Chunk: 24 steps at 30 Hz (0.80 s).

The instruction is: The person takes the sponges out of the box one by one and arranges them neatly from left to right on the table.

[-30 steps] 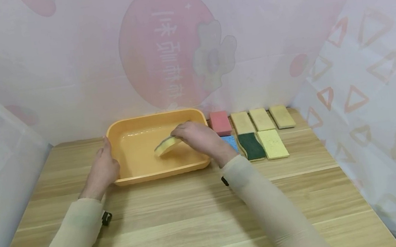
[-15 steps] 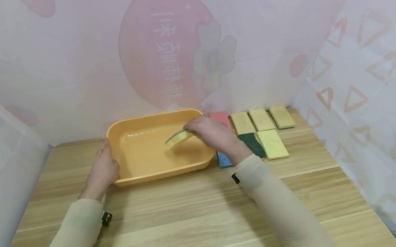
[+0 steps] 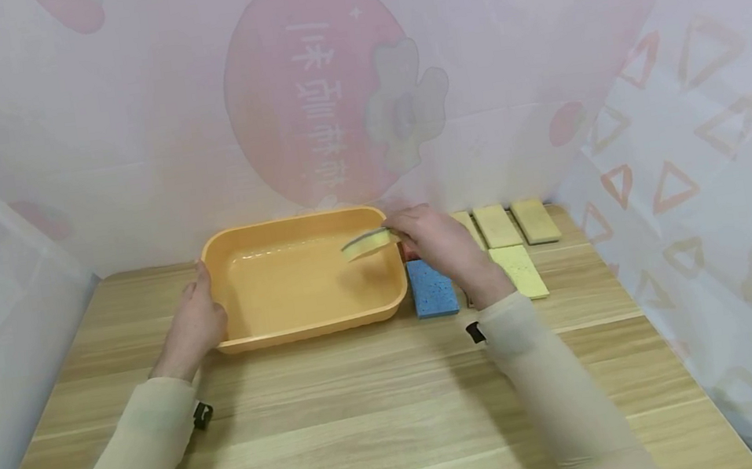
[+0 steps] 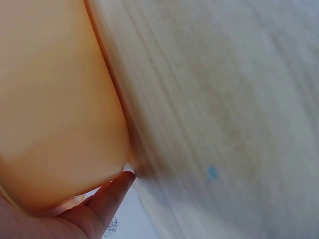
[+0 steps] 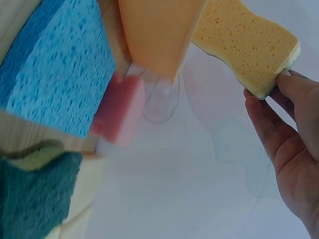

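My right hand [image 3: 445, 249] pinches a yellow sponge [image 3: 369, 245] by one end between thumb and fingers, raised over the right side of an orange plastic basin [image 3: 303, 328]. In the right wrist view, this sponge [image 5: 249, 47] has a porous yellow face, a wavy outline and a pale underside; in the head view, a grey layer tops it. My left hand [image 3: 191, 322] grips the basin's left end at the rim. In the left wrist view, the fingers [image 4: 107, 201] of that hand lie against the basin's outer wall [image 4: 65, 109].
Right of the basin lie a blue sponge [image 3: 434, 289], a light-yellow sponge [image 3: 519, 271] and several tan sponges [image 3: 535, 221]. A pink sponge [image 5: 119, 109] and a dark green scouring sponge [image 5: 40, 194] are mostly behind my right hand in the head view. Patterned fabric walls enclose the wooden table [image 3: 330, 430].
My right hand has moved rightward with the yellow sponge, from the basin's middle to its right side. It uncovers the blue sponge and covers the pink and green ones. My left hand stays put.
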{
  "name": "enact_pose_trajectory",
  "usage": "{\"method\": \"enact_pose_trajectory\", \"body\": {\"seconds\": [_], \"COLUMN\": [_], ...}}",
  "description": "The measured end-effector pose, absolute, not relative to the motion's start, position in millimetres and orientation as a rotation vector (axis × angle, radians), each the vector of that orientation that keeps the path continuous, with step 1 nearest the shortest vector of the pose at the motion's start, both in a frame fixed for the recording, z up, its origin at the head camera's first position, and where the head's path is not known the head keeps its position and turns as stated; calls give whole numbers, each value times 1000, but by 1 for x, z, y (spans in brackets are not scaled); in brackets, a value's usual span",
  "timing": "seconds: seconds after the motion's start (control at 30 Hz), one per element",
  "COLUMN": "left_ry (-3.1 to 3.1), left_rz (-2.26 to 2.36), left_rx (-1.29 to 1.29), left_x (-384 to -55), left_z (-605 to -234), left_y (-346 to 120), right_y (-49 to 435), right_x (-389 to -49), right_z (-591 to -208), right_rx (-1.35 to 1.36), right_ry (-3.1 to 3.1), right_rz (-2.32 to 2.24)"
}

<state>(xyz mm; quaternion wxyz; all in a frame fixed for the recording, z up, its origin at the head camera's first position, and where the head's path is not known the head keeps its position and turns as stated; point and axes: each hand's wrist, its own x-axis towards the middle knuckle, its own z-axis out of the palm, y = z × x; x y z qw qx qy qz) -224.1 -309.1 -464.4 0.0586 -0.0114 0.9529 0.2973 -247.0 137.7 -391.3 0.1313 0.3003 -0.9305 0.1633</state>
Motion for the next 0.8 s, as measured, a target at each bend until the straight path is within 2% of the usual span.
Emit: {"method": "enact_pose_trajectory", "body": {"seconds": [0.3, 0.8], "left_ry": [2896, 2900], "left_rz": [894, 888], "left_rx": [-33, -36], "left_x": [-222, -221], "left_z": [-462, -464], "left_y": [-309, -312], "right_y": [166, 210], "right_x": [-242, -238], "right_z": [-386, -387], "right_rx": [730, 641], "right_ry": [-2727, -2715], "right_rz": [522, 556]}}
